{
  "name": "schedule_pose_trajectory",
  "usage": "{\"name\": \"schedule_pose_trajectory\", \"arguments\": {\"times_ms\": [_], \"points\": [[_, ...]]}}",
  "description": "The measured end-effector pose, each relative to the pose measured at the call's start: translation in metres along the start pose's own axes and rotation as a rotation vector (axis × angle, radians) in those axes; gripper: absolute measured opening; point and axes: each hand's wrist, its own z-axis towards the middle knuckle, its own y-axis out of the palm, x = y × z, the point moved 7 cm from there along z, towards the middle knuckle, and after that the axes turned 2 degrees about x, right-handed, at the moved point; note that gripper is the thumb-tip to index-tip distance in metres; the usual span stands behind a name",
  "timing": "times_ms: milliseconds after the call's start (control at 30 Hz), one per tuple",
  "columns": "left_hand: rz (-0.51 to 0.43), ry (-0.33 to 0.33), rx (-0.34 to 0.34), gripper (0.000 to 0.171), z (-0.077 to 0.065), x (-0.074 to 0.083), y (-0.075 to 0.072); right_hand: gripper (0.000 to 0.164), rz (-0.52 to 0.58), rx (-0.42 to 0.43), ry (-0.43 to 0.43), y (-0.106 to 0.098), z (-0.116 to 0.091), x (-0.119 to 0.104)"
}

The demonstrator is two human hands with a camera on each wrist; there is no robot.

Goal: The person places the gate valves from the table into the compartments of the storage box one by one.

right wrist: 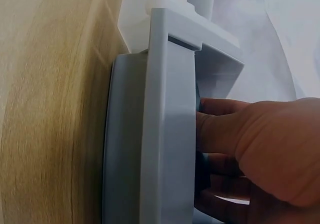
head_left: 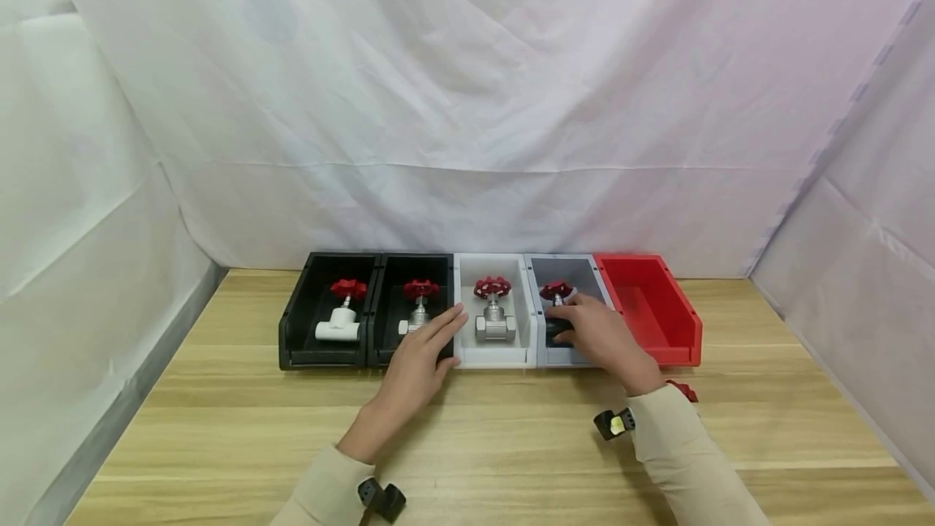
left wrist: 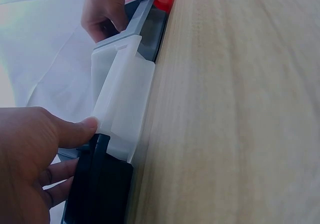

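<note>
My right hand [head_left: 599, 335] reaches into the grey bin [right wrist: 170, 134] and grips a black-bodied valve [head_left: 558, 326] with a red handwheel. In the right wrist view the bin's front wall hides most of that valve. My left hand [head_left: 418, 368] rests over the border of the second black bin [left wrist: 102, 189] and the white bin [head_left: 497, 359], fingers extended. Its thumb touches the rim there in the left wrist view. A silver valve [head_left: 495, 323] with a red handwheel stands in the white bin. Another silver valve [head_left: 418, 319], partly covered by my left hand, is in the second black bin.
The leftmost black bin [head_left: 321, 359] holds a white valve [head_left: 339, 325] with a red handwheel. At the row's right end is a red bin [head_left: 650, 299]. A red handwheel [head_left: 682, 390] shows on the wooden table [head_left: 511, 445] beside my right sleeve. White cloth [head_left: 467, 104] hangs behind.
</note>
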Motion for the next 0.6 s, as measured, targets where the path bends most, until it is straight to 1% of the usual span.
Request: {"name": "schedule_pose_trajectory", "arguments": {"times_ms": [267,600], "points": [[0.000,0.004,0.005,0.074,-0.0005,0.0002,-0.0003,0.047,-0.021,-0.031,0.018,0.0057,0.0020,-0.0006],[0.016,0.019,0.010,0.074,-0.0005,-0.0008,0.0014,0.049,0.009,-0.054,0.043,0.0094,0.0039,-0.0006]]}}
